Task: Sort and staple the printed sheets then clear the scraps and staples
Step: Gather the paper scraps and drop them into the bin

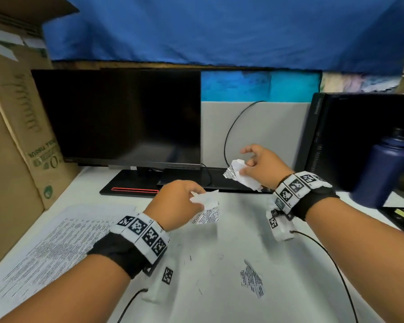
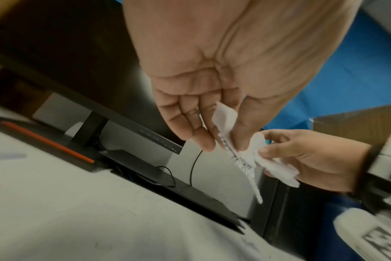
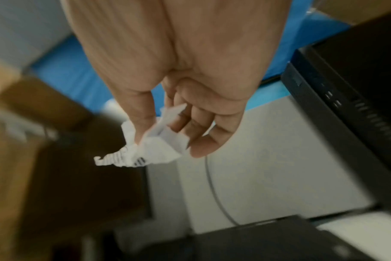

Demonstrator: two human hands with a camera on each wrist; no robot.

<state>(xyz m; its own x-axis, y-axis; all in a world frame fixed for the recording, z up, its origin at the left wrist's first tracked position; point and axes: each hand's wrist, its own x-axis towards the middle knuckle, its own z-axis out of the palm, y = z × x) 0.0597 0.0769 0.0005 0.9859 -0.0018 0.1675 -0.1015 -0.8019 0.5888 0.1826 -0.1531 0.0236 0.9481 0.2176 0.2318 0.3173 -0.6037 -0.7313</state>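
Note:
My left hand (image 1: 182, 201) hovers above the middle of the white desk (image 1: 222, 301) and pinches a torn printed paper scrap (image 1: 207, 207) (image 2: 231, 139) between thumb and fingers. My right hand (image 1: 261, 166) is raised near the back of the desk and grips a crumpled printed scrap (image 1: 239, 174) (image 3: 145, 150). Another torn printed scrap (image 1: 252, 282) lies flat on the desk nearer to me. Several loose staples (image 1: 197, 286) are scattered around it. A stack of printed sheets (image 1: 56, 243) lies at the left of the desk.
A black monitor (image 1: 121, 115) on its stand (image 1: 131, 183) fills the back left, with a cardboard box (image 1: 14, 127) beside it. A second black screen (image 1: 364, 136) and a dark blue bottle (image 1: 380, 171) stand at the right. A black cable (image 1: 331, 266) trails across the desk.

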